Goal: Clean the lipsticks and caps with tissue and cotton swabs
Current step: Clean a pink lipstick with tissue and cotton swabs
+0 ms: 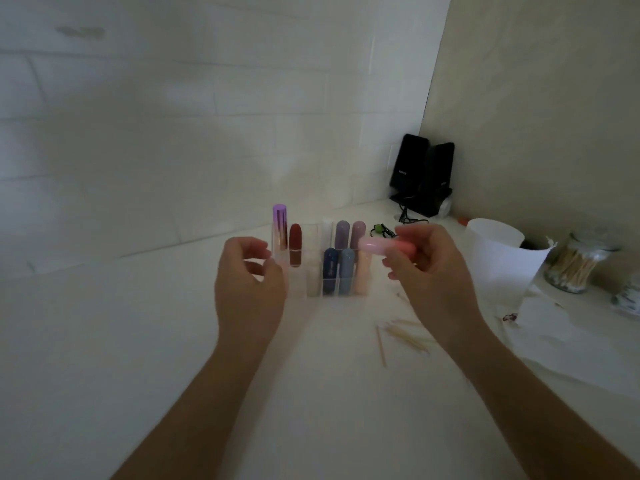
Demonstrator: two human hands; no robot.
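Observation:
A clear acrylic organizer (313, 287) stands on the white counter, holding several lipsticks: a tall purple one (280, 226), a dark red one (295, 244), a navy one (330, 270), a grey-blue one (346, 270) and two mauve ones behind. My right hand (426, 268) holds a pink lipstick (384, 248) sideways, just right of and above the organizer. My left hand (249, 271) hovers at the organizer's left end, fingers loosely curled, holding nothing. Used cotton swabs (405, 336) lie on the counter below my right hand. A stained tissue (554, 323) lies at the right.
A white cup-like bin (502, 258) stands to the right, with a glass jar of cotton swabs (571, 268) beyond it. Two black speakers (420, 174) with cables sit in the back corner. White tiled wall runs behind the counter.

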